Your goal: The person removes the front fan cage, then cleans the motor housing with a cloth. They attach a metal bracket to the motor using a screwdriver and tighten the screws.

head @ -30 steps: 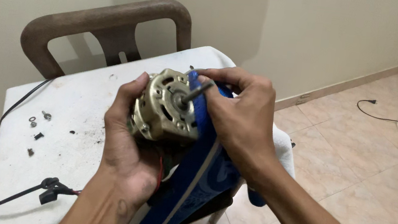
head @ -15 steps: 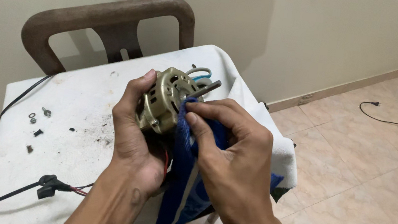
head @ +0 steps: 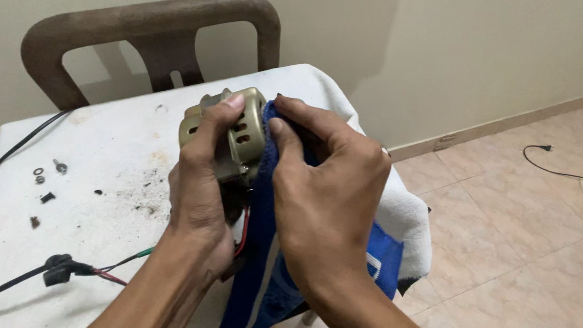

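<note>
While the white-covered table (head: 84,161) spreads out beneath both hands and the brown plastic chair (head: 153,21) stands just beyond the fingertips, everything that matters sits up in the air between the palms. The blue cloth (head: 261,257) hangs down from the fingers in a long fold past the wrists, its top edge bunched against the metal, which looks like the reason it is pinched so high: only that end is needed on the surface. The right hand (head: 328,198) is curled shut on that cloth, thumb and forefinger pressing it onto the side of the small electric motor (head: 236,135). The left hand (head: 203,190) wraps the motor from below and behind, fingers closed around its tan slotted casing, thumb laid over the top, apparently to brace it against the push from the other side. So the motor is off the table, clamped between the two hands, just above the dirty patch on the covering. Red wires (head: 245,229) drop from under the left fingers, and a black cable (head: 64,268) lies near the left forearm. Away to the left of the fingers, well apart, a few loose screws and washers (head: 47,175) rest on the covering.
</note>
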